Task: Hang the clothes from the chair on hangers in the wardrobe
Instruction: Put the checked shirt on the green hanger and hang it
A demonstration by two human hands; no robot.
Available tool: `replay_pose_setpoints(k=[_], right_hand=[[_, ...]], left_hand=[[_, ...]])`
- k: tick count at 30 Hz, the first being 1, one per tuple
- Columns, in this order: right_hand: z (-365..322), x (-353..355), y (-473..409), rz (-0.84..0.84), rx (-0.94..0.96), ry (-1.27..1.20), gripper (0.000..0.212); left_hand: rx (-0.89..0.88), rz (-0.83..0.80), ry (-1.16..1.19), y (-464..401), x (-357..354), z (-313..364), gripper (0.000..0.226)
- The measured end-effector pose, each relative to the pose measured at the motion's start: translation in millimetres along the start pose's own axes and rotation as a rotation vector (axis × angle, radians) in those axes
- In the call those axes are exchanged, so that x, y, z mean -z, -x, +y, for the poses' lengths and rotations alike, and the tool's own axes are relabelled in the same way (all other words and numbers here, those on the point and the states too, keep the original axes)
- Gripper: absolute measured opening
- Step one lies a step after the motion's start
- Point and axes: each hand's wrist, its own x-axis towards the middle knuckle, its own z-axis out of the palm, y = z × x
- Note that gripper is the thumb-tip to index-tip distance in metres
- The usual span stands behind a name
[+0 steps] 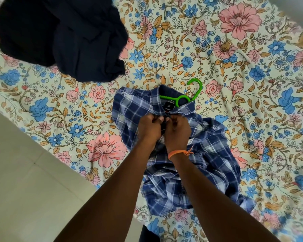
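A blue and white plaid shirt (pixel 205 159) lies crumpled on the floral bedsheet (pixel 234 58), collar pointing away from me. A green plastic hanger (pixel 185 97) sits inside the collar, its hook sticking out onto the sheet. My left hand (pixel 150 127) and my right hand (pixel 177 131) meet just below the collar, both pinching the shirt's front edges together where the top button would be. The button itself is hidden under my fingers. An orange thread band circles my right wrist.
A heap of dark navy clothing (pixel 63 37) lies on the bed at the upper left. The bed edge runs diagonally at the lower left, with pale tiled floor (pixel 24 180) beyond it.
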Motion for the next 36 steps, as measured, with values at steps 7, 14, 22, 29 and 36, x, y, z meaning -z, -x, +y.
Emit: replay_pose_setpoints(k=[7, 14, 22, 29, 36], right_hand=[[0.5, 2.4, -1.7, -0.056, -0.014, -0.025, 0.007], [-4.9, 11.1, -6.8, -0.109, -0.117, -0.190, 0.009], [-3.9, 15.4, -8.5, -0.135, -0.193, -0.267, 0.010], [-2.6, 7.7, -4.4, -0.076, -0.206, -0.246, 0.018], [-8.5, 7.1, -3.4, -0.075, -0.367, -0.459, 0.018]], left_hand=[[0.018, 0.016, 0.108, 5.4, 0.8, -1.9, 0.014], [0.045, 0.033, 0.164, 5.4, -0.4, -0.6, 0.016], [0.056, -0.008, 0.197, 10.8, 4.0, 4.4, 0.017], [-0.094, -0.011, -0.027, 12.3, 11.2, 13.8, 0.025], [-0.200, -0.007, -0.183, 10.5, 15.5, 22.3, 0.022]])
